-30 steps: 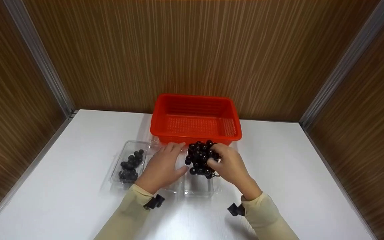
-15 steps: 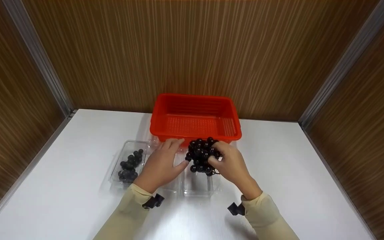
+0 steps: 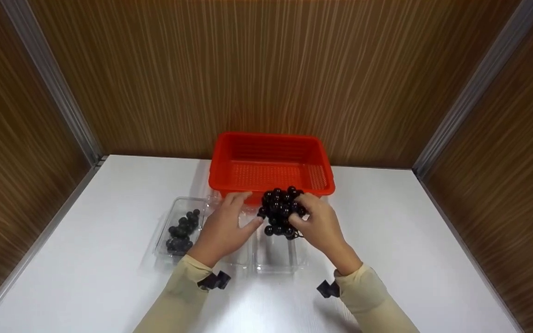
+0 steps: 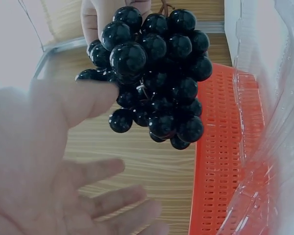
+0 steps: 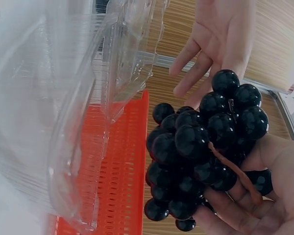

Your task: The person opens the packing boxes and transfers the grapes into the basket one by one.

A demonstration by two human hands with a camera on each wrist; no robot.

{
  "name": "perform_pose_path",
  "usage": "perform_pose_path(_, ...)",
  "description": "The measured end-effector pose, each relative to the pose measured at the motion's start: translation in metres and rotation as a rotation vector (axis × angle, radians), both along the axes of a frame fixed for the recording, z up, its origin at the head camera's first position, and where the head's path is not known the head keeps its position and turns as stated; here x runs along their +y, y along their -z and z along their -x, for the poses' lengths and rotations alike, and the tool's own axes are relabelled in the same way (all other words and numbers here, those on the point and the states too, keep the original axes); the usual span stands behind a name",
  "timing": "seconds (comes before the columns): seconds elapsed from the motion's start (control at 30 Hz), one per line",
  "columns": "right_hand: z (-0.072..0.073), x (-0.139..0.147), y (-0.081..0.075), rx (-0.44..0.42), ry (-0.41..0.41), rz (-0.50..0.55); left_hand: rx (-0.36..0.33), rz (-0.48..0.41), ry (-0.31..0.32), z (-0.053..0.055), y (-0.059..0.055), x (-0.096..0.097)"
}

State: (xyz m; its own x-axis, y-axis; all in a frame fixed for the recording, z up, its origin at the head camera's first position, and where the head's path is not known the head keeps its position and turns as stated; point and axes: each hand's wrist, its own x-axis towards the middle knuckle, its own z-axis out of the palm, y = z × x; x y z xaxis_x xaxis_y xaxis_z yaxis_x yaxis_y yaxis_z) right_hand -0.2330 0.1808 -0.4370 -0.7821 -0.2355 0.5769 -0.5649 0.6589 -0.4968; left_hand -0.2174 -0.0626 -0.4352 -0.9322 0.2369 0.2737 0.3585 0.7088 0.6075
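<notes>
A bunch of dark grapes (image 3: 276, 210) hangs from my right hand (image 3: 319, 226), whose curled fingers and thumb grip it on the right side. Its brown stem (image 5: 235, 171) runs in among the right fingers in the right wrist view. My left hand (image 3: 222, 229) is spread, fingers straight, with the thumb tip right at the left edge of the bunch. In the left wrist view the left thumb overlaps the grapes while the other fingers point past below. Under both hands lies an open clear plastic clamshell (image 3: 275, 264), partly hidden by the left hand.
A red perforated basket (image 3: 271, 150) stands behind the hands near the wooden back wall (image 3: 266, 69). On the left, another clear container (image 3: 167, 217) has a smaller bunch of dark grapes (image 3: 182, 231) in it. Wooden panels also close off both sides.
My right hand has raised the bunch slightly, a little farther from the clamshell. My left hand has shifted slightly toward the basket, its thumb still near the grapes.
</notes>
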Motion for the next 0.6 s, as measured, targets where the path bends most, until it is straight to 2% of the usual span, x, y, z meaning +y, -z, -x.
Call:
perform_pose_path(0.1,0.003,0.000,-0.005,0.026,0.012,0.001,-0.001,-0.057,-0.051,0.004,-0.003,0.000)
perform_pose_path(0.2,0.008,0.000,-0.012,0.056,0.016,0.003,-0.004,-0.100,-0.076,0.008,-0.007,0.000)
perform_pose_path(0.37,0.017,0.000,-0.021,0.104,0.005,0.011,-0.019,-0.129,-0.083,0.014,-0.012,-0.001)
perform_pose_path(0.6,0.035,-0.001,-0.029,0.157,0.010,0.020,-0.047,-0.143,-0.096,0.030,-0.012,-0.005)
